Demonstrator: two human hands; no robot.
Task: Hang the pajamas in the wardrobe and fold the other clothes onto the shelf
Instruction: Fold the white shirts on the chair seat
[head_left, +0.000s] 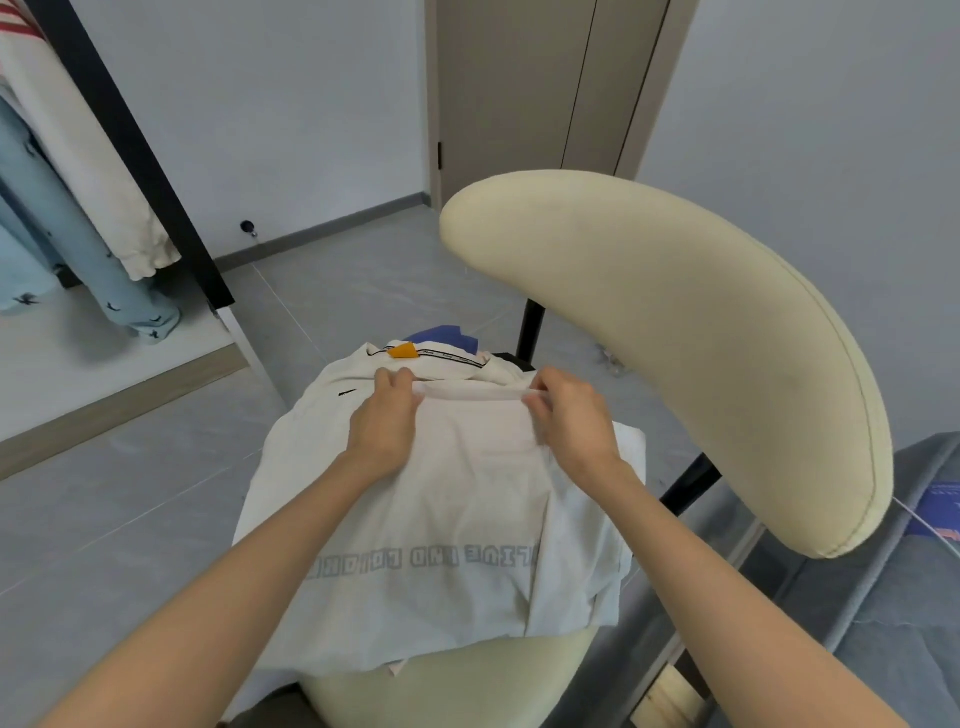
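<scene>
Both hands, left (387, 415) and right (569, 415), pinch one white shirt (441, 519) atop one chair (675, 332).

Both arms are bare and reach forward from the bottom corners of the view, converging toward the middle. The left forearm (234, 566) runs up and to the right, the right forearm (727, 587) up and to the left, both nearly straight at the wrist. The left grip (387, 415) lies back-up, its fingers (397, 378) curled at the far end and the thumb tucked against them, pinching a fold of the white shirt (457, 519). The right grip (569, 418) mirrors it, back-up and slightly turned inward, fingertips and thumb pinching the other end of the same fold. The two grips sit level with each other, apart, with the fold drawn taut between them.
</scene>
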